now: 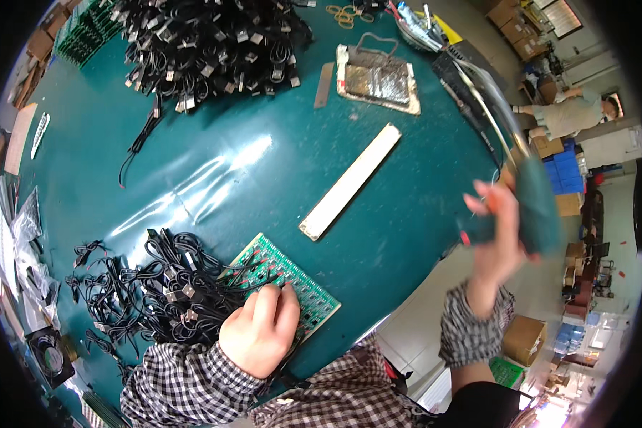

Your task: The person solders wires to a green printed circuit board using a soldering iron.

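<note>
My left hand (260,332) rests over a green circuit board (317,303) near the table's front edge. Its fingers pinch at the board, closed on what looks like the end of a black cable, mostly hidden under them. Red and black wire ends of other cables lie across the board. Beside it on the left is a tangled heap of black USB cables (171,285). Off to the right, raised past the table edge, my right hand (499,221) is wrapped round a green soldering gun (538,207), blurred by motion.
A long white bar (349,182) lies mid-table. Behind it are a metal tray with a wire handle (378,78), a flat metal strip (324,85) and a large pile of black USB cables (207,50). Green boards (85,32) stack at the far left. A person (571,114) is at the right.
</note>
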